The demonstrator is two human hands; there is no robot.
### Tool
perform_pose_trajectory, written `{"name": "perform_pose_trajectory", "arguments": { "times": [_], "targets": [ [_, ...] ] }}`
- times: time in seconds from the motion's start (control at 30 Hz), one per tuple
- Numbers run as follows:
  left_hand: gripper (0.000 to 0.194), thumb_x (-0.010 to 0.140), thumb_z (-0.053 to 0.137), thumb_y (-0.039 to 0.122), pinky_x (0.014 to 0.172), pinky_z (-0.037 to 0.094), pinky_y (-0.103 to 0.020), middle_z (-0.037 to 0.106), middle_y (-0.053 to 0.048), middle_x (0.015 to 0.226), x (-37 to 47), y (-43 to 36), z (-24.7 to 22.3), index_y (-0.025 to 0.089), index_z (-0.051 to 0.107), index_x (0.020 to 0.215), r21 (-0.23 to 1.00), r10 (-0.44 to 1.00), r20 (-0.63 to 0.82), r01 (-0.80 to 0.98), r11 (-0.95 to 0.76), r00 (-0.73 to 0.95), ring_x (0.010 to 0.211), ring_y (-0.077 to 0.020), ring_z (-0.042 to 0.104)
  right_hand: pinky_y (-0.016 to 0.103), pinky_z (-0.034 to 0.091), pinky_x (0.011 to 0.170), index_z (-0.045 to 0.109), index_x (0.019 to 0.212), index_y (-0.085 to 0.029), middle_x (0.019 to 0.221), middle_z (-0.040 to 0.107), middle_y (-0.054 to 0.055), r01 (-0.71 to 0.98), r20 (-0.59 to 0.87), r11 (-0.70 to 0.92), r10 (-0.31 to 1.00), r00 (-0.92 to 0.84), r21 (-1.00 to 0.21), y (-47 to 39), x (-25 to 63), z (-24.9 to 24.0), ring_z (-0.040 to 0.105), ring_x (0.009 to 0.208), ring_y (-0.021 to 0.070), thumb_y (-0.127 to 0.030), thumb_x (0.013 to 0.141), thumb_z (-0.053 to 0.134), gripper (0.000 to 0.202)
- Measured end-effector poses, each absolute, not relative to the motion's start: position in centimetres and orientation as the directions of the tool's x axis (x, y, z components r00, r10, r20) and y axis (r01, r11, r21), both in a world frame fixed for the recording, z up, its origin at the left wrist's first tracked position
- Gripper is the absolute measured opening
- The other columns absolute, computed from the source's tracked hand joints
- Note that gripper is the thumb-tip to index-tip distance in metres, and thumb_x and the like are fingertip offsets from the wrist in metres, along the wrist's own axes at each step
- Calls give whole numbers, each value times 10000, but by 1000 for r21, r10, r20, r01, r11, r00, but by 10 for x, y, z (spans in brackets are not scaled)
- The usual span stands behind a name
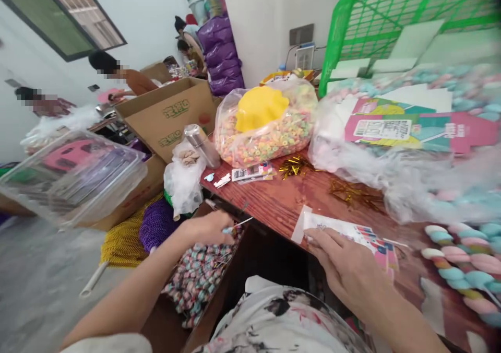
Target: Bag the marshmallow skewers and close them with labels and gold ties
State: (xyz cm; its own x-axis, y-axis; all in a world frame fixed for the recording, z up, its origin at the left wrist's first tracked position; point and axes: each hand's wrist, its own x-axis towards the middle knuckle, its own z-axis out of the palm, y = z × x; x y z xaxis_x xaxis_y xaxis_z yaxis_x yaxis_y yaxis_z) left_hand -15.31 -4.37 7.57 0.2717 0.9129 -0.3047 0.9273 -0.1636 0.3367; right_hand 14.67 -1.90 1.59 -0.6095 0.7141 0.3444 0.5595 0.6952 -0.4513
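My left hand (209, 227) is closed around a small lollipop (227, 230), whose thin white stick points right toward the table edge. Beneath that hand, an open carton holds a heap of small pink, blue and white candies on sticks (203, 272). At the table's front edge, my right hand (344, 259) has its fingers closed on the near left end of a printed plastic bag (352, 231). The bag lies flat, and its lower part is partly covered by the hand. My right thumb is mostly hidden.
Right of my hand lie twisted marshmallow sticks (462, 269). Behind are a clear sack of candy rings (266, 128), a steel flask (201, 145), gold tinsel (293, 166) and a green crate (340, 45). Purple mesh (158, 225) and a cardboard box (168, 113) stand left. Several people work farther back.
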Motion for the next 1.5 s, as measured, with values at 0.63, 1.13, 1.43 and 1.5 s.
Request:
{"name": "perform_pose_trajectory", "arguments": {
  "times": [0.63,1.13,1.43,1.5],
  "targets": [
    [292,786,463,-26,672,504,-335,632,-79,891,65,27,-9,143,626,960,-74,514,-19,511,-856,858,840,-244,577,253,437,645,618,945,-170,820,637,45,979,361,9,930,67,-206,-111,332,11,593,693,142,-147,943,422,198],
    [267,828,445,9,663,506,-327,644,-48,782,53,34,-27,195,629,773,67,586,377,609,-790,718,763,-209,583,285,367,582,666,749,-150,743,694,116,864,214,-454,886,412,217,-31,392,53,650,670,219,-296,923,445,317],
    [240,886,453,82,714,482,-313,616,-60,766,51,38,-19,164,639,759,355,689,308,592,-723,656,770,-188,559,336,440,627,666,936,-142,842,710,151,874,403,-484,791,460,-46,-57,389,54,664,748,261,-294,899,439,276],
    [231,888,465,91,701,462,-307,610,-55,756,48,39,-23,163,631,744,362,692,335,591,-721,640,759,-181,549,314,487,700,657,950,-168,842,716,110,936,454,-304,819,352,-176,-71,382,61,669,736,214,-376,906,424,316]
  ]
}}
